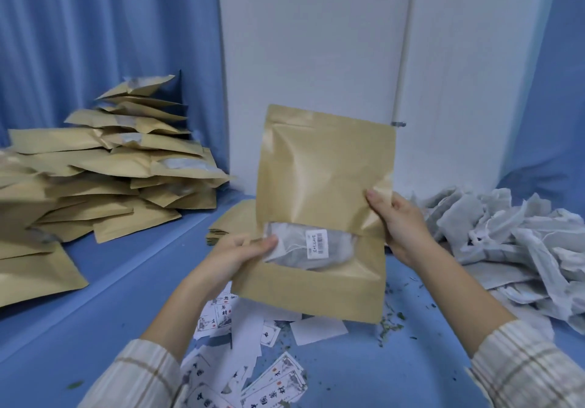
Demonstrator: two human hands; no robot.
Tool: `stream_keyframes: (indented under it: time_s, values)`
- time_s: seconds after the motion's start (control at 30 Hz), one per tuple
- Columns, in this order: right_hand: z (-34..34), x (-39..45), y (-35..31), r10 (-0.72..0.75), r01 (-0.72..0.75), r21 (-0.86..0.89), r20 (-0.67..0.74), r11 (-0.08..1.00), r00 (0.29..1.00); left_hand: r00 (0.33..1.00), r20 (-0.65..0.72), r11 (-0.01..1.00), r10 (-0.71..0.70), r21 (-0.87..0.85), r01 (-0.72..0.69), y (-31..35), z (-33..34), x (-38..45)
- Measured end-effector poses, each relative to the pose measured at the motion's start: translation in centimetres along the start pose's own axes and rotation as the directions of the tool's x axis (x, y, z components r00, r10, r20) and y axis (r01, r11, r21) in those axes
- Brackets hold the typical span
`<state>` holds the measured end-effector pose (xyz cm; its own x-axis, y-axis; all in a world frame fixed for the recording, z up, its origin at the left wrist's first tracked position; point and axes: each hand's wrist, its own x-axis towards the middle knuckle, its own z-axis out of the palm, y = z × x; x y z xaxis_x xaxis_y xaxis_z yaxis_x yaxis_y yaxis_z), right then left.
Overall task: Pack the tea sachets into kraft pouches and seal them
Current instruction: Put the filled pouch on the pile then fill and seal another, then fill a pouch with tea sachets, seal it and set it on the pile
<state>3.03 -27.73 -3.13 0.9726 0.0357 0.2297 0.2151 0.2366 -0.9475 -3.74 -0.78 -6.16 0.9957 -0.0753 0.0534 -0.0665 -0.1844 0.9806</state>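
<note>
I hold a kraft pouch (319, 186) upright in front of me above the blue table. Through its clear window I see tea sachets (294, 250) and a small white barcode label (316, 244). My left hand (235, 255) grips the pouch's left edge at window height, thumb on the window. On the right edge, my right hand (400, 220) pinches the pouch a little higher. The pouch's top strip looks flat. A heap of loose grey-white tea sachets (506, 236) lies on the table to the right.
A tall stack of filled kraft pouches (104, 166) fills the left side of the blue table (126, 296). Flat empty pouches (234, 220) lie behind the held one. Printed paper labels (253, 360) and tea crumbs are scattered below it. A white wall panel (316, 43) stands behind.
</note>
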Motion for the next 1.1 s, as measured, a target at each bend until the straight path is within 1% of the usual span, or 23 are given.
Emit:
stream_keyframes:
  time_s: [0.03,0.1,0.13,0.17,0.2,0.27,0.3,0.33,0.37,0.43,0.47,0.5,0.57,0.6,0.63,0.67,0.73,0.77,0.83,0.87,0.93,1.03,1.1]
  values:
    - [0.3,-0.2,0.4,0.041,-0.042,0.015,0.049,0.999,0.998,0.998,-0.062,0.999,-0.012,-0.039,0.009,-0.4,-0.3,-0.2]
    - [0.8,-0.9,1.7,0.106,-0.123,0.059,0.227,0.991,0.968,0.987,-0.159,0.994,-0.021,-0.105,0.005,-0.9,-1.1,-0.8]
    - [1.2,-1.3,2.4,0.124,-0.152,0.067,0.31,0.986,0.943,0.984,-0.176,0.991,-0.021,-0.132,-0.002,-1.0,-1.4,-1.3]
    - [1.9,-1.7,3.1,0.131,-0.173,0.087,0.359,0.981,0.924,0.983,-0.179,0.989,-0.027,-0.149,0.0,-1.1,-1.9,-1.8]
    - [2.7,-2.0,3.7,0.127,-0.183,0.125,0.365,0.975,0.923,0.983,-0.18,0.987,-0.043,-0.159,0.015,-1.2,-2.4,-2.3]
    - [4.6,-2.4,4.7,0.119,-0.191,0.202,0.322,0.96,0.939,0.976,-0.189,0.978,-0.105,-0.198,0.067,-1.3,-3.8,-3.6]
    - [5.8,-2.6,5.1,0.129,-0.205,0.233,0.304,0.951,0.944,0.975,-0.186,0.966,-0.124,-0.247,0.076,-1.5,-4.7,-4.3]
    - [6.9,-2.8,5.5,0.14,-0.222,0.263,0.298,0.939,0.944,0.975,-0.182,0.94,-0.126,-0.335,0.059,-1.8,-5.8,-5.0]
    - [8.2,-3.0,5.9,0.147,-0.237,0.295,0.297,0.926,0.943,0.976,-0.181,0.886,-0.119,-0.463,0.022,-2.2,-7.0,-5.8]
    - [11.2,-3.3,6.3,0.164,-0.261,0.343,0.287,0.902,0.944,0.973,-0.207,0.695,-0.101,-0.715,-0.08,-3.0,-9.5,-7.4]
    - [13.3,-3.3,6.4,0.174,-0.264,0.342,0.272,0.902,0.946,0.966,-0.237,0.599,-0.099,-0.789,-0.132,-3.5,-10.4,-8.2]
    - [15.9,-3.3,6.4,0.176,-0.261,0.333,0.264,0.906,0.948,0.959,-0.263,0.521,-0.102,-0.835,-0.174,-4.0,-11.1,-8.9]
    - [23.9,-3.0,5.7,0.15,-0.234,0.308,0.273,0.922,0.95,0.943,-0.309,0.404,-0.12,-0.883,-0.238,-4.9,-12.3,-9.5]
    - [28.9,-3.0,5.3,0.139,-0.231,0.292,0.303,0.928,0.943,0.936,-0.331,0.355,-0.124,-0.895,-0.269,-5.2,-13.0,-9.6]
    - [34.0,-3.4,4.5,0.162,-0.267,0.269,0.356,0.925,0.92,0.928,-0.352,0.318,-0.124,-0.9,-0.299,-5.5,-13.7,-9.6]
    - [38.8,-4.2,3.6,0.212,-0.336,0.232,0.432,0.913,0.877,0.916,-0.377,0.311,-0.137,-0.894,-0.321,-5.7,-14.5,-9.6]
    - [46.0,-6.1,3.1,0.308,-0.5,0.175,0.604,0.848,0.735,0.891,-0.419,0.325,-0.178,-0.879,-0.348,-5.6,-16.5,-9.8]
    - [48.0,-7.0,3.6,0.352,-0.551,0.124,0.65,0.825,0.674,0.88,-0.436,0.32,-0.188,-0.874,-0.365,-5.7,-17.6,-10.0]
    - [49.5,-8.1,5.8,0.432,-0.549,-0.037,0.661,0.835,0.613,0.863,-0.464,0.312,-0.199,-0.865,-0.393,-5.7,-19.7,-10.4]
    - [49.1,-8.2,7.2,0.452,-0.516,-0.107,0.653,0.85,0.608,0.856,-0.474,0.318,-0.206,-0.86,-0.399,-5.7,-20.3,-10.4]
    - [47.6,-7.7,9.7,0.468,-0.455,-0.194,0.618,0.869,0.631,0.843,-0.485,0.352,-0.232,-0.85,-0.392,-6.0,-20.8,-10.0]
    - [44.6,-5.7,11.7,0.497,-0.503,-0.168,0.581,0.848,0.644,0.836,-0.468,0.384,-0.287,-0.855,-0.347,-6.2,-19.6,-8.0]
    - [42.4,-4.5,12.0,0.503,-0.516,-0.143,0.542,0.844,0.673,0.837,-0.453,0.383,-0.307,-0.864,-0.327,-6.3,-18.2,-6.1]
